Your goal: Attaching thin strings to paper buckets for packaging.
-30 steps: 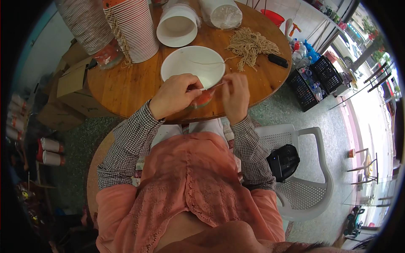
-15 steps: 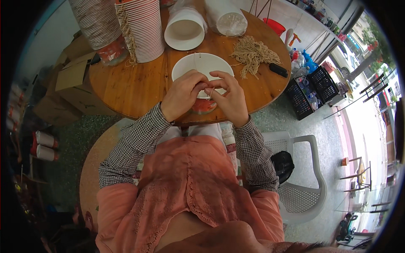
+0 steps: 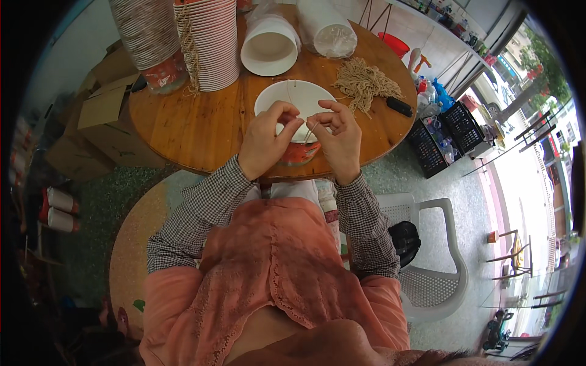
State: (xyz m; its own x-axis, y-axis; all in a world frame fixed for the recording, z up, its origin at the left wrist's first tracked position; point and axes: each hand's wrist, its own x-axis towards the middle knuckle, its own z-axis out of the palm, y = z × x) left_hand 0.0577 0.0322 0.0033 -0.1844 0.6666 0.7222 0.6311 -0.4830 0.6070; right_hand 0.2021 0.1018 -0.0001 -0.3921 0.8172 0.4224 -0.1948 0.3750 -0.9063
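Note:
A paper bucket (image 3: 299,93), white inside and red-patterned outside, stands at the near edge of the round wooden table. A thin cord runs down inside it from its far rim. My left hand (image 3: 264,139) is above the bucket's left side, thumb and index finger pinched on the cord's tip or something very small. My right hand (image 3: 339,139) is over the right side of the rim, its thumb and forefinger closed on a thin piece of twine (image 3: 312,129) that shows as a small loop. The fingertips of both hands are slightly apart.
Tall stacks of paper buckets (image 3: 209,52) stand at the back left, with plastic-wrapped ones (image 3: 268,53) lying beside them. A heap of twine (image 3: 366,84) and a black object (image 3: 400,107) lie on the table (image 3: 183,131) at right. A white plastic chair (image 3: 448,244) is at my right.
My fingertips, close together before, have drawn apart, and the twine loop in my right hand shows more. The whole view has shifted slightly.

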